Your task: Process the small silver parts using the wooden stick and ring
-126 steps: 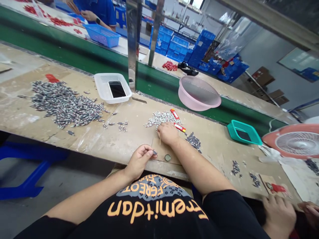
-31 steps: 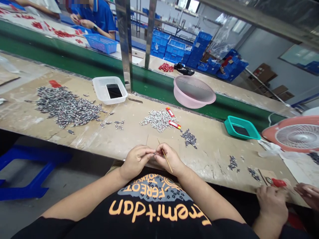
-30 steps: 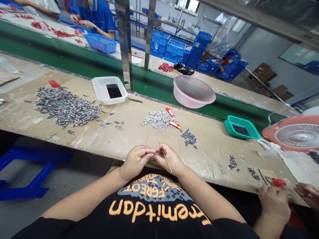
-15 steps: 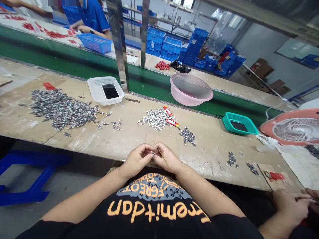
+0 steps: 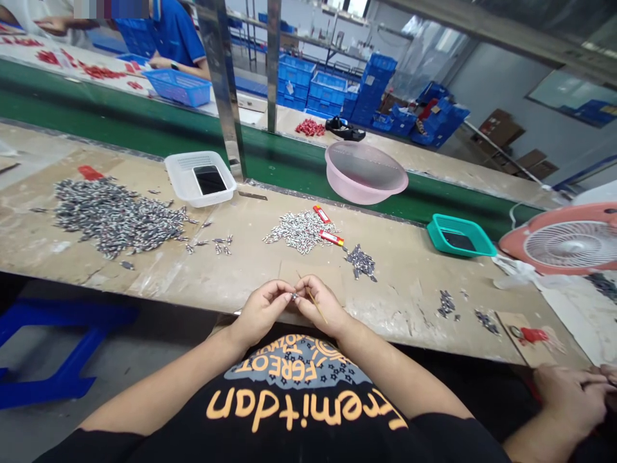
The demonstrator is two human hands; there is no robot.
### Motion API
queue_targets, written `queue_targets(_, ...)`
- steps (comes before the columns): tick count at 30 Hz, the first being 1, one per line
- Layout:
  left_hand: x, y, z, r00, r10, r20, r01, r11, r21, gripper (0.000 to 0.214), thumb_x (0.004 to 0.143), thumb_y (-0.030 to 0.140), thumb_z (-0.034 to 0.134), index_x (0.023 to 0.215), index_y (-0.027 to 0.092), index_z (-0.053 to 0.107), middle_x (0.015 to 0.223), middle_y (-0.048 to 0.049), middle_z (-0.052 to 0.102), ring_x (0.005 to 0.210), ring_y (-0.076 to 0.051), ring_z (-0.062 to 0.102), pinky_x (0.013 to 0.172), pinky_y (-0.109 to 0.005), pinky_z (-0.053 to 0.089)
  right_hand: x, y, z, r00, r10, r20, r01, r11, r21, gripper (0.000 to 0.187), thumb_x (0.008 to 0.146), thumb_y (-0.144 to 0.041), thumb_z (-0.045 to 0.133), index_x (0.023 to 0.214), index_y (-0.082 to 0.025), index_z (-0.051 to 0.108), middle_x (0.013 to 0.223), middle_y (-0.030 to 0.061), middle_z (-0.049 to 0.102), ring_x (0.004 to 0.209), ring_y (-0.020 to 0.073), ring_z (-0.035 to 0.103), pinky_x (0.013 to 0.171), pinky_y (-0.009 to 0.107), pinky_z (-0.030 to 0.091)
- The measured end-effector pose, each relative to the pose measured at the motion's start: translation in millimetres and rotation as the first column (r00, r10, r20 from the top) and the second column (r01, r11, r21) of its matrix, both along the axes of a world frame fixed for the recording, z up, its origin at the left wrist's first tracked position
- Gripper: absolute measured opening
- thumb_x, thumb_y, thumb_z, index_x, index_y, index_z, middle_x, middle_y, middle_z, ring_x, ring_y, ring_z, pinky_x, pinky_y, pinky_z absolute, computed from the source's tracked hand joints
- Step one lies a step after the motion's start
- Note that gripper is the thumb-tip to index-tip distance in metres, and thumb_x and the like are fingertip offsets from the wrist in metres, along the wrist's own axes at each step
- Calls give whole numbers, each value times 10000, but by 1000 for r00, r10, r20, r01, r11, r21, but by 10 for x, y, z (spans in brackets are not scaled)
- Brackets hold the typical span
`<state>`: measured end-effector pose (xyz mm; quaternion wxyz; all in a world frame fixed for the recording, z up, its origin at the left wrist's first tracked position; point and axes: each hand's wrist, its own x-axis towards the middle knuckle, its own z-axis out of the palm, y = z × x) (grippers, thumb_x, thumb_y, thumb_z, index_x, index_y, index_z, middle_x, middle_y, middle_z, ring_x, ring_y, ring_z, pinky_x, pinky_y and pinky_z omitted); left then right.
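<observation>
One small part [image 5: 294, 296] is pinched between left hand [image 5: 258, 314] and right hand [image 5: 330, 312] at the near edge of the bench [image 5: 231, 280]; both grips closed, right also on a thin stick [image 5: 313, 299]. Pale pile [image 5: 299, 233] beyond.

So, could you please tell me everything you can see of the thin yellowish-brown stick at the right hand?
The thin, straight, yellowish-brown stick looks wooden. It slants across the bare right hand, which holds it; one end points back towards the wrist, the other pokes out past the hand's far side. The grip hides a short stretch.
</observation>
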<state>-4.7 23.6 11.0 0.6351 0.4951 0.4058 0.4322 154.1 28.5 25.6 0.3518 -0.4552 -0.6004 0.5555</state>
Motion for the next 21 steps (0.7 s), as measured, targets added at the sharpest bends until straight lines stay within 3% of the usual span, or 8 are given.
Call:
queue_targets(3, 24, 0, 3, 999, 29, 24, -28, 999, -23, 144, 778, 258, 629, 881, 166, 586, 845, -25, 645, 797, -140, 591, 745, -253, 456, 14, 11, 23, 1000, 12, -8, -12, 1000, -10, 157, 775, -244, 561, 884, -194, 460, 710, -47, 484, 622, 94, 460, 575, 223, 364)
queue_targets(10, 73, 46, 8, 955, 91, 282, -18, 967, -254, 149, 766, 229, 657, 825, 166, 536, 679, 12, 636, 644, -95, 587, 668, -223, 452, 60, -10, 54, 979, 27, -202, -58, 987, -151, 194, 856, -371, 519, 926, -196, 476, 790, -4, 588, 713, 114, 545, 641, 243, 411)
queue_targets(21, 69, 24, 12, 945, 111, 307, -24, 961, -274, 170, 742, 257, 696, 808, 162, 571, 695, -4, 666, 672, -122, 615, 714, -274, 475, 89, -19, 10, 954, -39, -297, -28, 976, -217, 280, 782, -396, 639, 888, -203, 467, 736, -29, 590, 651, 101, 547, 627, 234, 416)
